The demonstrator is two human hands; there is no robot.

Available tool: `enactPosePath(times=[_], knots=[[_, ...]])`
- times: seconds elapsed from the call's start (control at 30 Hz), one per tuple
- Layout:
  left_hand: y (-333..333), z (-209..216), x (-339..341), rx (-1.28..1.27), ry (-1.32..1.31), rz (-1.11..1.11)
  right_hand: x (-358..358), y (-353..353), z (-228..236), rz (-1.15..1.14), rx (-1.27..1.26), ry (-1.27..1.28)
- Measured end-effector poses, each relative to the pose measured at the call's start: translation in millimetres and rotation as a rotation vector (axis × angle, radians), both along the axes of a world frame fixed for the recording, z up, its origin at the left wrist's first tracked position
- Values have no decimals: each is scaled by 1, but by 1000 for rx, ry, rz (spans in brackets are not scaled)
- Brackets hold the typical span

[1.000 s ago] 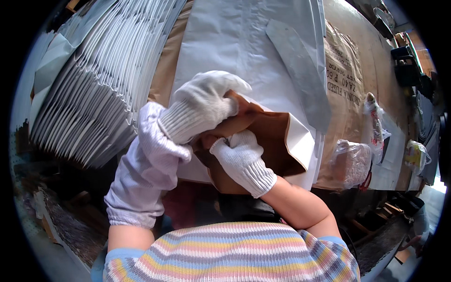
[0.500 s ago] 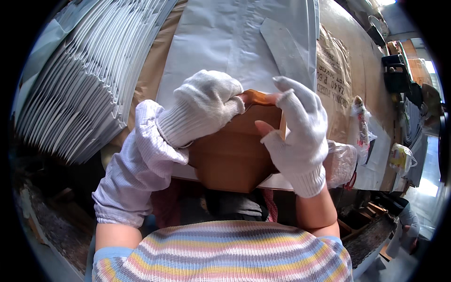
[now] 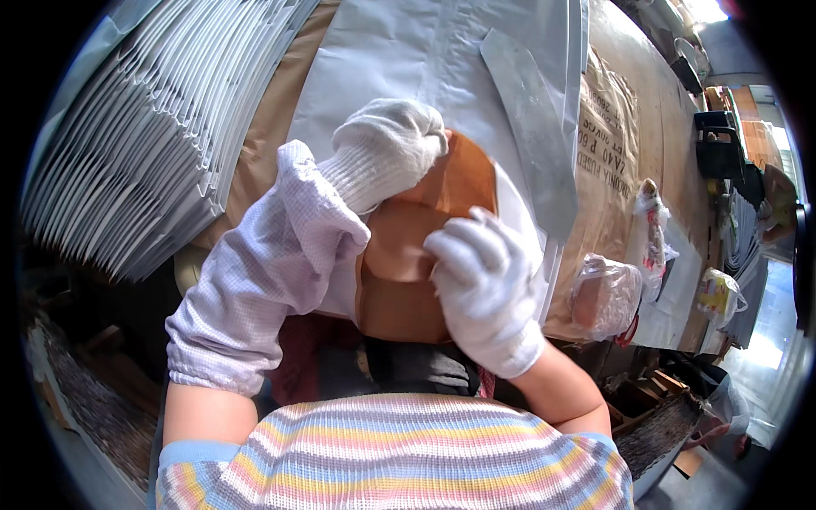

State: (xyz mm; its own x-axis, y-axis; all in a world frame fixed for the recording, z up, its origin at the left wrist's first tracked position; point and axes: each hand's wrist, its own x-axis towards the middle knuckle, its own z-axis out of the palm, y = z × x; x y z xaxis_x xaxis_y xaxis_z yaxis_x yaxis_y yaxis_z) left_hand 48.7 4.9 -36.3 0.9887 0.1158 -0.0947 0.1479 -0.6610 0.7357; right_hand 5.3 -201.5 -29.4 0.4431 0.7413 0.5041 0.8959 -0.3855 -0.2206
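Note:
A folded piece of brown paper [image 3: 404, 242] lies in front of me, with creases across it and an upright flap at its far end. My left hand [image 3: 395, 140], in a white knit glove and a pale checked sleeve cover, is closed on the far edge of this paper. Over the paper's near right part is my right hand [image 3: 493, 289], also gloved in white. Its fingers are bent, and motion smears their tips, so whether they pinch the paper does not show. Under the brown paper spreads a large white sheet [image 3: 365, 68].
To the left stands a thick stack of folded white bags [image 3: 161, 153]. A grey-white flat strip [image 3: 527, 110] lies on the sheet at the right. Beyond it are printed brown paper [image 3: 608, 144], a clear plastic bag [image 3: 605, 293] and a dark green container [image 3: 718, 140].
The brown paper's far end has been raised and folded, showing an orange-lit flap. My left hand has moved slightly away from me; my right hand has come nearer and left.

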Motion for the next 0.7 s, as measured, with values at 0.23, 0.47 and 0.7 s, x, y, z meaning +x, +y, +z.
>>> enactPosePath(times=[0.23,0.47,0.7], knots=[[55,8,-43,-210,-86,112,102,-10,18,-350,15,199],[113,-40,-160,413,-39,45,43,-83,-39,-387,-42,539],[134,57,-60,240,-379,91,28,-64,-65,-357,399,830]])
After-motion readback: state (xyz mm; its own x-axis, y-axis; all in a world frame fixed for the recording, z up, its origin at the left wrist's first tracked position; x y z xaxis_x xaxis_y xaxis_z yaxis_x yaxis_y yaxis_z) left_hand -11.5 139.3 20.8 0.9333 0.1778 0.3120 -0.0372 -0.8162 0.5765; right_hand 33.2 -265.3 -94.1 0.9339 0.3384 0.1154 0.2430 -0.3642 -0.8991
